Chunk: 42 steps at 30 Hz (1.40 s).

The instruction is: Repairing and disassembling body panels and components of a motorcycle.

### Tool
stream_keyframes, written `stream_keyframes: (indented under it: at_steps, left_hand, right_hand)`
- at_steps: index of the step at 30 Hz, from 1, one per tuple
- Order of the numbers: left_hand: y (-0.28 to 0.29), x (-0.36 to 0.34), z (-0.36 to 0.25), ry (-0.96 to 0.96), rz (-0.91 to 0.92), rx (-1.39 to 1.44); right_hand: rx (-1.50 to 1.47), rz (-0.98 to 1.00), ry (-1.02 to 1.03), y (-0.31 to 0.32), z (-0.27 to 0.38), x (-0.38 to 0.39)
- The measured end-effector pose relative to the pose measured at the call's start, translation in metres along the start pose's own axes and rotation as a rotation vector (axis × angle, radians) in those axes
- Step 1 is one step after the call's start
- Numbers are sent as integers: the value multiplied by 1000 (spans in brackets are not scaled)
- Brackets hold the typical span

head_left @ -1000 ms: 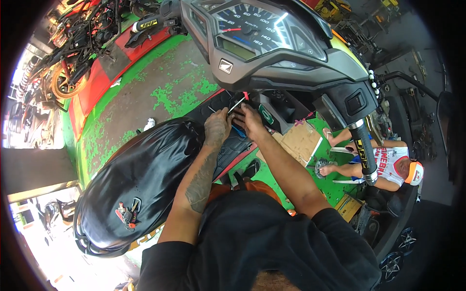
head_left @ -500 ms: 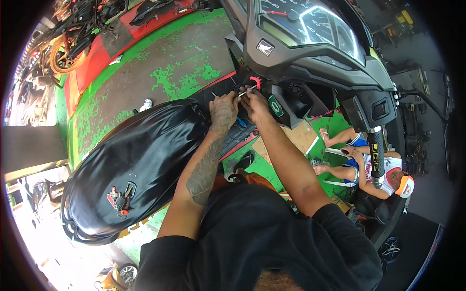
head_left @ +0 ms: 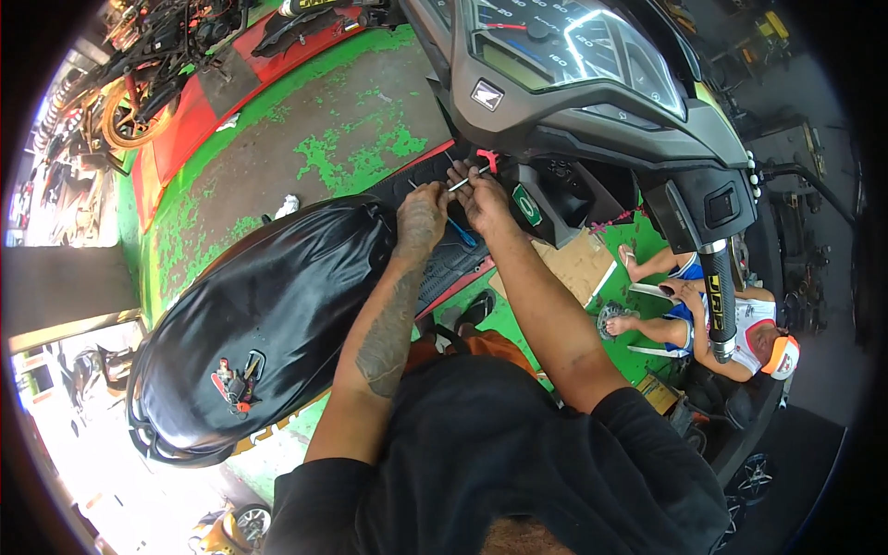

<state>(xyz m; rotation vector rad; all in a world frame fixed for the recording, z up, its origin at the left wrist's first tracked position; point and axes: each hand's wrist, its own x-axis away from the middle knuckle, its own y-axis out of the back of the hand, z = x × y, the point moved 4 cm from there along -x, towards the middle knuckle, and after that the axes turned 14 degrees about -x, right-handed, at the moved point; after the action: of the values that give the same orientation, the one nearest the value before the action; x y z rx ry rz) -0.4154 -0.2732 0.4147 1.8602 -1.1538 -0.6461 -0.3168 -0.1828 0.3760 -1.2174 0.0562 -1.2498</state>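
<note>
My left hand (head_left: 421, 217) is closed around a thin metal rod at the middle of the view, above the scooter's black footboard (head_left: 439, 277). My right hand (head_left: 481, 202) is beside it, fingers curled on the shaft of a red-handled tool (head_left: 488, 159). The shaft slants down toward my left fingertips; their exact grip is partly hidden. A blue object (head_left: 462, 234) lies just below my hands. To their right is the grey front compartment (head_left: 546, 213) with a green label, under the dashboard (head_left: 555, 65). The covered black seat (head_left: 259, 324) is at left, keys (head_left: 239, 381) on it.
A seated person (head_left: 740, 333) in a white top and orange-white cap is at right, near cardboard (head_left: 550, 268). Parked motorcycles and parts (head_left: 139, 102) line the upper left, beside a red-edged platform (head_left: 194, 129). The handlebar grip (head_left: 717, 301) hangs at right.
The view has shifted, so the dashboard sits higher and further right than a second ago. My hands appear slightly higher in the picture, still together at the red-handled tool.
</note>
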Motion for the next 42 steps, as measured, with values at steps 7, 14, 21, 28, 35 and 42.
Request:
stream_keyframes:
  at_steps: [7, 14, 21, 28, 35, 42]
  left_hand:
    - [3, -13, 0, 24, 120, 281]
    - [1, -8, 6, 96, 186, 65]
    - [-2, -12, -4, 37, 210, 228]
    - [-13, -12, 16, -57, 119, 36]
    - [-8, -10, 4, 53, 161, 212]
    - [-14, -10, 6, -46, 244, -53]
  right_hand:
    - [-18, 23, -39, 7, 7, -3]
    - [-41, -27, -28, 3, 0, 5]
    - [-80, 118, -86, 11, 8, -3]
    - [34, -36, 21, 3, -2, 0]
    - [-41, 158, -68, 5, 5, 6]
    - [161, -13, 41, 16, 8, 5]
